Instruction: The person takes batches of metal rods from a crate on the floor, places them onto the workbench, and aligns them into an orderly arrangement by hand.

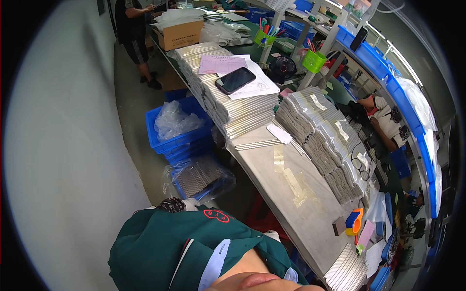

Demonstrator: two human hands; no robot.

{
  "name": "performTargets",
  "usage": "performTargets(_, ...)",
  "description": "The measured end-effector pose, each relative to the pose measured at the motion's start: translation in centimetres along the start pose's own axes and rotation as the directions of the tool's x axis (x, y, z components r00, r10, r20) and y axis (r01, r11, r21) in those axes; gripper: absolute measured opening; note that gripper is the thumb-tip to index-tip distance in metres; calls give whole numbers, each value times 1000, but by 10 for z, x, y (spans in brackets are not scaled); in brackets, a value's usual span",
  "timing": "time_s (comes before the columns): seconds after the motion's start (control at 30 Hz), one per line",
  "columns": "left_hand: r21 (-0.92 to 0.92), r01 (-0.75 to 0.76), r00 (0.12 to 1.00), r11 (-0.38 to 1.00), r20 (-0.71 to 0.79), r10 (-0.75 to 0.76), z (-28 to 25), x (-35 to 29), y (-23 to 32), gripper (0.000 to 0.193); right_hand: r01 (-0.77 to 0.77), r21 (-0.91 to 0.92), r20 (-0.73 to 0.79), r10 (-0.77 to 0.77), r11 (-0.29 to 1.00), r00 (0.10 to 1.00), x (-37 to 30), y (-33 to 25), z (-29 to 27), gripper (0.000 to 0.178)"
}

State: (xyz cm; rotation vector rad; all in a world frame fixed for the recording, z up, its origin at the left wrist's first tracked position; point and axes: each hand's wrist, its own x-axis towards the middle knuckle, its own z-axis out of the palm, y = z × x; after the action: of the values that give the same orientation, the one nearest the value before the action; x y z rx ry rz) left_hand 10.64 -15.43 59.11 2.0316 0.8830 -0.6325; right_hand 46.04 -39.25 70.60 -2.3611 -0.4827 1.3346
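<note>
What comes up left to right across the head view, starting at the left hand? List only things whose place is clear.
Left hand → black smartphone → black fan → nearer green pen holder → brown block → eyeglasses.

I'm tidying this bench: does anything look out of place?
Yes: torn, yellowish tape strips lie on the pale grey tabletop, resembling leftover scraps. A black, rectangular smartphone also rests on white paper atop a stack of silver-grey strips, an odd spot for a phone.

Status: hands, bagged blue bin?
Left hand beside blue bin, grip unclear. Right hand indistinct. Slender grey rods in bin. Clear plastic bag around bin.
</note>
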Motion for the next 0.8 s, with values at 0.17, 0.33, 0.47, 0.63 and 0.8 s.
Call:
performTargets(0.17,-322,-77,992,944,-123,39,-31,-60,40,39,15,-123,-26,-18,992,999,70,74,20,8)
performTargets(0.33,-41,-260,965,965,-33,259,-29,-90,13,34,-57,-4,4,57,998,998,53,85,46,8)
performTargets(0.47,-770,420,907,480,339,-250,35,-26,-27,36,948,211,-165,-947,240,276,70,126,43,7)
performTargets(0.63,-744,630,79,222,-222,-972,66,70,-132,24,0,-59,43,2,998,999,66,78,33,9)
performTargets(0.8,-284,786,185,549,-739,-648,118,38,-108,26,-15,145,209,-16,989,978,8,46,31,5)
